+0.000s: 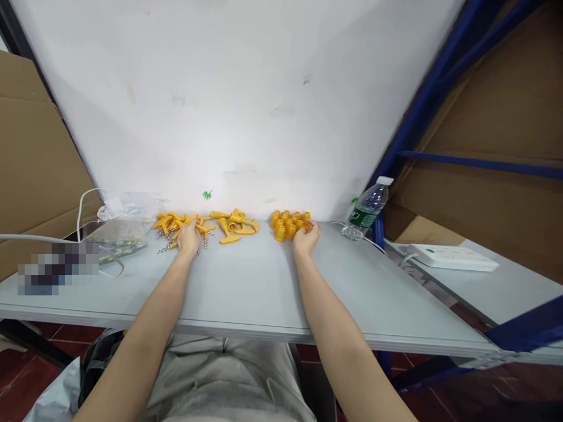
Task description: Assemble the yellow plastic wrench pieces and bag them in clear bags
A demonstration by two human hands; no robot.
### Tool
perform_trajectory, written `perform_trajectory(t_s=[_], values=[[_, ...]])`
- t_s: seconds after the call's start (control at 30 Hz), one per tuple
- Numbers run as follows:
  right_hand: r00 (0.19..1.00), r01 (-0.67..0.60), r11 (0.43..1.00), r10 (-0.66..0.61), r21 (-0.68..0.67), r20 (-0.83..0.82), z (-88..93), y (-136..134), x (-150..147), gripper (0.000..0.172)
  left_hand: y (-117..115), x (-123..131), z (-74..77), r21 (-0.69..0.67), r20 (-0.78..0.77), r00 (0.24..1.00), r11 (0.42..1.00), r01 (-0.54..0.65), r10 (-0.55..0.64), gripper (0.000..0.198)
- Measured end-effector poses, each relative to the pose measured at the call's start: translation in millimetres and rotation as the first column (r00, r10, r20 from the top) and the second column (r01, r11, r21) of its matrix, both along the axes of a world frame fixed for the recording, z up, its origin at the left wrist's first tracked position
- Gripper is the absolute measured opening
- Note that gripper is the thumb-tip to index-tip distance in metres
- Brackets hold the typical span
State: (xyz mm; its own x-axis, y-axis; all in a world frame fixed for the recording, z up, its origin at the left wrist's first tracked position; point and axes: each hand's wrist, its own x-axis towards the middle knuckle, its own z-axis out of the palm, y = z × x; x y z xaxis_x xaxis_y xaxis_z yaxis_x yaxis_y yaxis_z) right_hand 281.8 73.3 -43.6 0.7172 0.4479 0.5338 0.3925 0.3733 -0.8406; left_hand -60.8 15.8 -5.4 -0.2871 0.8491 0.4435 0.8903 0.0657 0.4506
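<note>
Head view: left hand (189, 237) touches yellow-handled corkscrews (175, 223), grip unclear; right hand (308, 237), loosely open, touches yellow caps (290, 228).

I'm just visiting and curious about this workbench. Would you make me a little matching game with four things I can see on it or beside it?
Things:
1. Corkscrews with bare metal spirals
2. Yellow cups
3. Bottle
4. Power strip

Descriptions:
A. White, and farthest right of the four
B. At the left fingers, in a loose heap
C. Clear, with a green label
D. Bunched in a group at the right fingers

Right pairs: 1-B, 2-D, 3-C, 4-A
</note>
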Motion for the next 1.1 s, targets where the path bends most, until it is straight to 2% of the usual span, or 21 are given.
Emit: perform_trajectory(t_s=[0.1,0.27,0.37,0.47,0.57,0.63,0.7,0.77,0.83,0.93,1.03,1.1], values=[[0.996,-0.037,0.999,0.035,0.029,0.079,8.3,-7.5,-5.2,0.030,3.6,-0.1,-5.0,-0.018,-0.039,0.999,1.000,0.018,-0.019,0.047],[0.974,-0.100,0.994,0.088,0.045,0.210,19.3,-17.8,-15.0,0.035,8.8,1.4,-14.9,-0.122,0.011,1.000,0.993,-0.009,0.010,0.045],[0.950,-0.119,0.992,0.101,0.043,0.295,24.1,-22.2,-24.2,0.037,11.6,1.1,-21.0,-0.107,0.015,1.000,0.994,-0.019,0.021,0.045],[0.899,-0.166,0.985,0.134,0.042,0.417,26.5,-25.1,-38.5,0.036,14.2,0.4,-24.4,-0.063,0.001,1.000,0.998,-0.021,0.022,0.042],[0.792,-0.297,0.955,0.254,-0.013,0.555,25.0,-28.1,-59.2,0.035,15.8,0.2,-23.8,-0.026,-0.022,0.999,0.999,-0.027,0.026,0.038],[0.667,-0.415,0.900,0.401,-0.134,0.628,21.4,-31.7,-75.9,0.034,15.8,0.6,-21.5,0.001,-0.048,0.998,0.999,-0.046,0.046,0.036],[0.491,-0.511,0.803,0.565,-0.306,0.663,16.5,-36.9,-92.6,0.034,14.9,1.1,-18.4,0.029,-0.083,0.995,0.998,-0.051,0.053,0.034],[0.341,-0.529,0.709,0.682,-0.468,0.647,11.6,-43.0,-106.7,0.037,13.5,2.3,-14.9,0.056,-0.119,0.993,0.998,-0.016,0.023,0.033],[0.243,-0.492,0.628,0.764,-0.604,0.597,7.9,-48.5,-116.2,0.042,11.6,4.8,-11.3,0.073,-0.147,0.988,0.996,0.059,-0.048,0.033],[0.171,-0.465,0.537,0.834,-0.704,0.524,6.2,-53.5,-122.3,0.043,8.1,12.7,-7.5,0.047,-0.166,0.965,0.976,0.211,-0.201,0.034],[0.141,-0.566,0.478,0.859,-0.671,0.493,7.5,-54.7,-124.4,0.037,3.1,25.5,-7.2,-0.059,-0.174,0.903,0.920,0.388,-0.392,0.034],[0.147,-0.642,0.458,0.861,-0.615,0.487,8.6,-54.6,-125.9,0.031,-0.9,34.9,-8.7,-0.152,-0.193,0.860,0.880,0.449,-0.472,0.034]])
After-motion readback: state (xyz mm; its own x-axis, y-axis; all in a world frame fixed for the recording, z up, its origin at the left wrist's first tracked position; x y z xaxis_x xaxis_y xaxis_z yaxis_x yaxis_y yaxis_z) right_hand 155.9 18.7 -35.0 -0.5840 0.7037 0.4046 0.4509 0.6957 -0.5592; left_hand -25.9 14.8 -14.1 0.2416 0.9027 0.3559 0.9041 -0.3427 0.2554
